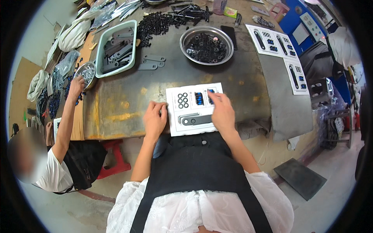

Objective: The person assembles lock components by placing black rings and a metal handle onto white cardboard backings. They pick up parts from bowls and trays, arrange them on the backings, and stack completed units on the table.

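Note:
In front of me at the table's near edge lies a white card (pixel 176 128). It carries several black rings (pixel 182 100), blue-and-black screws (pixel 199 98), bent hex keys (pixel 188 115) and a dark grey flat bar (pixel 194 120) with holes at its left end. My left hand (pixel 155 119) is closed at the card's left edge, fingers curled against it. My right hand (pixel 223 110) reaches over the card's right side, covering the bar's far end. Its thumb and fingers are drawn together at a second screw group (pixel 210 95); whatever is between the fingertips is hidden.
A steel bowl (pixel 207 62) of black rings stands beyond the card. Left of it are a pale green tray (pixel 135 46) of flat bars and loose bars (pixel 152 62). Filled cards (pixel 268 35) lie far right. At left, a co-worker's hand (pixel 77 83) reaches into a metal bowl (pixel 90 83).

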A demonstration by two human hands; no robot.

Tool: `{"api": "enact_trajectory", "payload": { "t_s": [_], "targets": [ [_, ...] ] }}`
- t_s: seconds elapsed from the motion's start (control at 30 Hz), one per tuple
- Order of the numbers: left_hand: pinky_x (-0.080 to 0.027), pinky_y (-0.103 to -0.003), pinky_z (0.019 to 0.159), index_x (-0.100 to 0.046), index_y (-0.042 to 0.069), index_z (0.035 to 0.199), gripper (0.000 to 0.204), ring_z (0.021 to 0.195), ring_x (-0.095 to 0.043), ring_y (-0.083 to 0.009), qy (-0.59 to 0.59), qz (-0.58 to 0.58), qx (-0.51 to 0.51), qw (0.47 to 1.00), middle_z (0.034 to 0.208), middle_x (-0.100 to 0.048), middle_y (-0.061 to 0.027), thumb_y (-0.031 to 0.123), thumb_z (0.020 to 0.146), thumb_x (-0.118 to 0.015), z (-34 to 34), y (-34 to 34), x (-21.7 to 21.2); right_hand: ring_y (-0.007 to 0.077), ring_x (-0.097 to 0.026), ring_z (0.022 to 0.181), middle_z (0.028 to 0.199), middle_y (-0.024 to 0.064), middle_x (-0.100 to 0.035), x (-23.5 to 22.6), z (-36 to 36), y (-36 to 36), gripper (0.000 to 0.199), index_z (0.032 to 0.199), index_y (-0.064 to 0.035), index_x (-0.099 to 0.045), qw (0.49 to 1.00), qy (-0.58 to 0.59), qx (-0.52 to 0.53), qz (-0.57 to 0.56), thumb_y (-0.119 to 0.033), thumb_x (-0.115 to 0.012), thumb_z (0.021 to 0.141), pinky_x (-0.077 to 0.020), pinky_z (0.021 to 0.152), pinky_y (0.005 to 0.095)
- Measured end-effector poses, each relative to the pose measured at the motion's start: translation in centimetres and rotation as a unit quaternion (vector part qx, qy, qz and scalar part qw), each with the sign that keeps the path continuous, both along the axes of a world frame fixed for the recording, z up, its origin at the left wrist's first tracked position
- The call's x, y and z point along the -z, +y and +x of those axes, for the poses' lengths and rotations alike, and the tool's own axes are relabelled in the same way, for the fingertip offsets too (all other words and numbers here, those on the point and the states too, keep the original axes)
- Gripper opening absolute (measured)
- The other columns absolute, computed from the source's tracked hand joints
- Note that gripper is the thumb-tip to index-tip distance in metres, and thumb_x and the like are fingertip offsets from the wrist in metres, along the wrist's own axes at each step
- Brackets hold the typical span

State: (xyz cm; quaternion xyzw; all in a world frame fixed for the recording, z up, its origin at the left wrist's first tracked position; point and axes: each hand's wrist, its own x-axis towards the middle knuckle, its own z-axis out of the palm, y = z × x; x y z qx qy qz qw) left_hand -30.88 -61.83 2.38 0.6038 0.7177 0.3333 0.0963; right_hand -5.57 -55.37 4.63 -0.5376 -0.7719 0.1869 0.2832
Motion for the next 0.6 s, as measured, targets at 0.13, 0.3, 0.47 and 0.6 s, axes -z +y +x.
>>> {"api": "enact_trajectory", "payload": {
  "t_s": [0.13,0.3,0.47,0.6],
  "targets": [
    [-0.054,-0.04,0.078,-0.067,-0.001,0.12,0.029,0.084,-0.069,-0.0299,-0.178,-0.14,-0.048,0.973,0.098,-0.07,-0.017,0.017,0.097,-0.058,0.3,-2.7,0.7,0.037,-0.049,0.129,0.139,0.0171,-0.053,1.0,4.5,-2.8,0.049,0.143,-0.0034,-0.048,0.997,0.011,0.043,-0.06,-0.001,-0.05,0.095,-0.0409,0.108,0.0439],
    [-0.056,-0.031,0.078,-0.062,-0.007,0.127,0.034,0.087,-0.071,-0.0182,-0.333,-0.147,-0.042,0.93,0.103,-0.074,-0.0159,0.013,0.099,-0.057,0.8,-3.1,1.6,0.0332,-0.059,0.123,0.134,0.0211,-0.059,2.1,5.9,-3.3,0.04,0.14,0.0,-0.049,0.957,0.222,0.065,-0.178,-0.006,-0.05,0.1,-0.0457,0.105,0.0409],
    [-0.056,-0.029,0.079,-0.059,-0.009,0.129,0.036,0.089,-0.069,-0.0159,-0.391,-0.15,-0.011,0.908,0.107,-0.072,-0.0148,0.011,0.099,-0.058,1.8,-1.4,2.2,0.0224,-0.059,0.122,0.135,0.0191,-0.059,4.2,9.2,-1.2,0.044,0.142,0.0033,-0.047,0.898,0.348,0.091,-0.252,0.001,-0.045,0.098,-0.0458,0.105,0.0318],
    [-0.055,-0.03,0.082,-0.061,-0.006,0.128,0.035,0.09,-0.069,-0.0174,-0.356,-0.164,0.043,0.919,0.105,-0.072,-0.0141,0.013,0.099,-0.06,5.7,2.1,1.9,0.0233,-0.061,0.12,0.135,0.0205,-0.059,5.0,13.4,-1.1,0.042,0.14,0.0047,-0.048,0.867,0.417,0.137,-0.236,-0.001,-0.045,0.099,-0.0473,0.103,0.0326]
  ]
}}
